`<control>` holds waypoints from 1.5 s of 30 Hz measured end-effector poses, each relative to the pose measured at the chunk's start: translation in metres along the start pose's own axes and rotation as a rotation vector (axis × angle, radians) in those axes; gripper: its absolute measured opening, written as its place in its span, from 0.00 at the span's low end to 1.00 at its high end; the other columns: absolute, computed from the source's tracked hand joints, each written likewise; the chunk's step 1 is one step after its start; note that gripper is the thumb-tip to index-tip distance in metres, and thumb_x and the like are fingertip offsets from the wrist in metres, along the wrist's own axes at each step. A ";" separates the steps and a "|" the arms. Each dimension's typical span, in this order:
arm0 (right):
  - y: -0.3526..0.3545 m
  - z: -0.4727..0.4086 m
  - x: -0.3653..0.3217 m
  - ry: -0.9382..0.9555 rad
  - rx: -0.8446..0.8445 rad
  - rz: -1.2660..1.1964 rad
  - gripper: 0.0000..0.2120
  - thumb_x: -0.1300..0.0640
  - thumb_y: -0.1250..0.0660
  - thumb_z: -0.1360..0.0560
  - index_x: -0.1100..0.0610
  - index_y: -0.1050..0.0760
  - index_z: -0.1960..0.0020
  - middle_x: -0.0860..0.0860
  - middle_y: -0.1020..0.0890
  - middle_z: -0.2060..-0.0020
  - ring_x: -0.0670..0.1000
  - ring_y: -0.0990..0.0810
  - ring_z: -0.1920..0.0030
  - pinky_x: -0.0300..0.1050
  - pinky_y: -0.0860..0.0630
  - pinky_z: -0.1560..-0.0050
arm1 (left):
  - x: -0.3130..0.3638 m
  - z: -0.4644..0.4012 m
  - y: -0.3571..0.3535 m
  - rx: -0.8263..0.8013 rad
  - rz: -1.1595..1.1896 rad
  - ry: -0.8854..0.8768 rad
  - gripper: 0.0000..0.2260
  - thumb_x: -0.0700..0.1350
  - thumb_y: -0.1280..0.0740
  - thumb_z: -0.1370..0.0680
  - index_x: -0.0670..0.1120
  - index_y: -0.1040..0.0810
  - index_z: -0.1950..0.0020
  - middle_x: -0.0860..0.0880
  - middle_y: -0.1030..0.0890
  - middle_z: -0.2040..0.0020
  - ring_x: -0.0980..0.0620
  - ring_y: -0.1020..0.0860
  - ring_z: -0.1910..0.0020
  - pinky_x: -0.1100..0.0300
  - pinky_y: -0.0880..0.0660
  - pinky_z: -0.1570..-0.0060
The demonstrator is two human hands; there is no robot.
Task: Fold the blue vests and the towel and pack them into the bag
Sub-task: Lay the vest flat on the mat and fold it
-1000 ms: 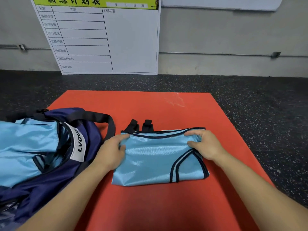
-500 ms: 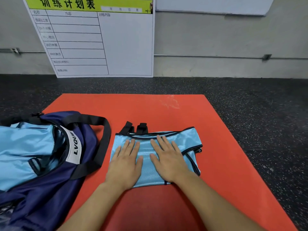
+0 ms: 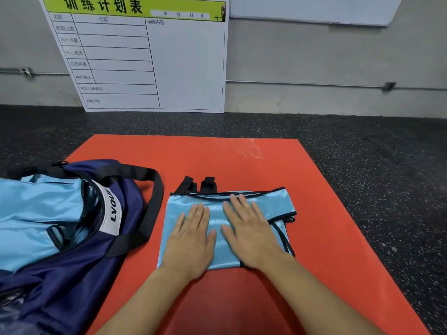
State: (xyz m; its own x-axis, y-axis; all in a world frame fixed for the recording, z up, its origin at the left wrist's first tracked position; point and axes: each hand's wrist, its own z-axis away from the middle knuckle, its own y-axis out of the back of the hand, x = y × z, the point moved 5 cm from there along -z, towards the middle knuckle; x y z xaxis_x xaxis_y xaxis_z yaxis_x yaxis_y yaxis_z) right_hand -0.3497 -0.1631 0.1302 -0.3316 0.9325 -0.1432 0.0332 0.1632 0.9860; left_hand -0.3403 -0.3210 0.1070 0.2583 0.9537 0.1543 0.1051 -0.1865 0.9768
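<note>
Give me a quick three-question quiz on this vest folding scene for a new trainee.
1. True or false: both hands lie flat on the folded blue vest.
2. On which side of the vest does the navy bag lie: A, the person's left; B, the person's right?
3. What colour is the mat under the vest?

Key: 1 true, the left hand and right hand press it with straight fingers. 2 A. 3 red.
</note>
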 end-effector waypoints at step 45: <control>0.051 0.178 0.033 -0.023 -0.137 0.126 0.39 0.23 0.53 0.24 0.42 0.39 0.21 0.48 0.31 0.25 0.53 0.35 0.25 0.53 0.38 0.28 | 0.031 0.112 0.046 -0.139 0.234 -0.398 0.36 0.72 0.58 0.22 0.56 0.43 0.18 0.62 0.49 0.19 0.68 0.57 0.22 0.64 0.56 0.22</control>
State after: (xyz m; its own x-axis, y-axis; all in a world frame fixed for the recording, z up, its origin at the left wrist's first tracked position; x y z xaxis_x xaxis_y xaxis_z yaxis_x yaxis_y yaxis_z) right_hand -0.1908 -0.0662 0.1603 -0.3114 0.9501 -0.0182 -0.0566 0.0006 0.9984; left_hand -0.2199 -0.3264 0.1400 0.6104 0.7200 0.3302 -0.1223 -0.3261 0.9374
